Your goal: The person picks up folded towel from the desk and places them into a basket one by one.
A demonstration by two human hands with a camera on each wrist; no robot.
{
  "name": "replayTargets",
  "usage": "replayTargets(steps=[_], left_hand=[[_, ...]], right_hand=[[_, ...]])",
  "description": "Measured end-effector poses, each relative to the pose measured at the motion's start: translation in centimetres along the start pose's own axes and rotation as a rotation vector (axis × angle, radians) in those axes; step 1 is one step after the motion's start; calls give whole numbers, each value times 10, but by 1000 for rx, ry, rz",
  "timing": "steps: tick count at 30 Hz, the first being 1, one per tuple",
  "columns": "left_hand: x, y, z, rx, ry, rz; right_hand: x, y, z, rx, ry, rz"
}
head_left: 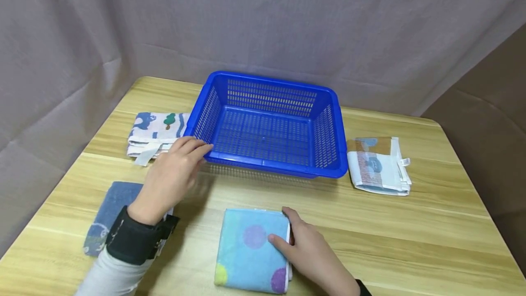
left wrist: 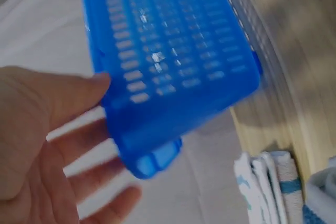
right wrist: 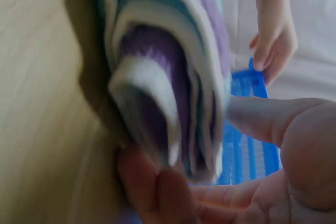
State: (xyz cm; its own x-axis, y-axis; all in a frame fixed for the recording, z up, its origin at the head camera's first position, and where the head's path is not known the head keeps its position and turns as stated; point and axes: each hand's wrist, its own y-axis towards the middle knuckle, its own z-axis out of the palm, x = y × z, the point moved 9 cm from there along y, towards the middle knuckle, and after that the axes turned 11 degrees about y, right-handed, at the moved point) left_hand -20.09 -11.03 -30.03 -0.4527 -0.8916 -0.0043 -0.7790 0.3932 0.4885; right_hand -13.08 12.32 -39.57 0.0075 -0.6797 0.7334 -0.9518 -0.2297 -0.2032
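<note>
A blue plastic basket (head_left: 263, 161) with slotted walls stands toward the back of the table. My left hand (head_left: 174, 175) grips its rim at the near left corner, thumb on one side and fingers on the other in the left wrist view. In front of the basket lies a folded light-blue towel (head_left: 246, 259) with purple and yellow dots. My right hand (head_left: 310, 250) holds this towel by its right edge, thumb on top. The right wrist view shows the towel's rolled layers (right wrist: 152, 77) with white borders, the fingertips (right wrist: 176, 195) reaching beneath them.
A white folded towel (head_left: 158, 124) with blue and green figures lies left of the basket, partly behind its rim. A grey-blue towel (head_left: 117, 204) sits partly under my left forearm. Right of the basket is a white and brown folded towel (head_left: 380, 168). Grey curtain (head_left: 279, 22) hangs behind the table.
</note>
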Motion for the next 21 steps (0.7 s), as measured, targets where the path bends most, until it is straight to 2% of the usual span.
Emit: replayTargets(steps=[5, 7, 9, 12, 16, 18, 21], left_hand=[[-25, -27, -11, -3, 23, -54], [-35, -41, -9, 34, -13, -89], [-43, -54, 1, 122, -44, -131], [-52, -70, 24, 335, -101, -177], [-65, -87, 50, 594, -271, -160], [-72, -93, 58, 685, -372, -137], [-78, -99, 63, 761, -483, -119]], right_hand=[[-12, -13, -16, -105, -56, 34], [-16, -17, -18, -128, -99, 43], [-18, -20, -17, -131, -108, 47], [-20, -21, -9, -96, -34, 59], [-19, -20, 2, -55, 91, 65], [-17, -20, 5, -51, 126, 60], [-15, -19, 5, -47, 141, 57]])
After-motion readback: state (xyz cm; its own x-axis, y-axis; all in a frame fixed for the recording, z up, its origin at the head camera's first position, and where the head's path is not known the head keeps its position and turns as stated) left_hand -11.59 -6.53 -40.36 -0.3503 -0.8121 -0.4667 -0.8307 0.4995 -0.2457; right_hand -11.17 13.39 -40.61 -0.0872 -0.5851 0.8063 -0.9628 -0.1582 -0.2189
